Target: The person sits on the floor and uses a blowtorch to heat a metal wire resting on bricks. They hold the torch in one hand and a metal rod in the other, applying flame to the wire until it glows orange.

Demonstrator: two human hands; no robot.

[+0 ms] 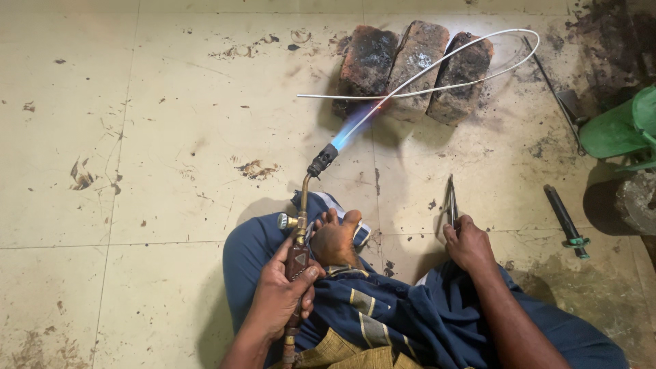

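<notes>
1. On a stained, cream-tiled floor (171, 171), I look down at my own crossed legs in dark blue cloth, one bare foot (336, 236) resting on my lap.
2. My left hand (280, 290) holds a gas torch (298, 239) by its dark red handle, the fingers closed around it; the brass neck curves up and away from me.
3. A blue flame (352, 126) shoots from the black nozzle toward the upper right.
4. The flame tip meets a thin white metal tube (437, 65), bent into a long loop, at the point where its two ends cross.
5. The tube lies across three charred bricks (413, 68) standing side by side on the floor, well ahead of my feet.
6. My right hand (468, 242) rests near my right knee, the fingers closed on a slim pair of pliers (452, 201) that points upward, away from me.
7. On the floor at the right lie a dark tool with a green collar (566, 222) and a long thin rod (550, 85); a green plastic object (618, 126) sits at the edge.
</notes>
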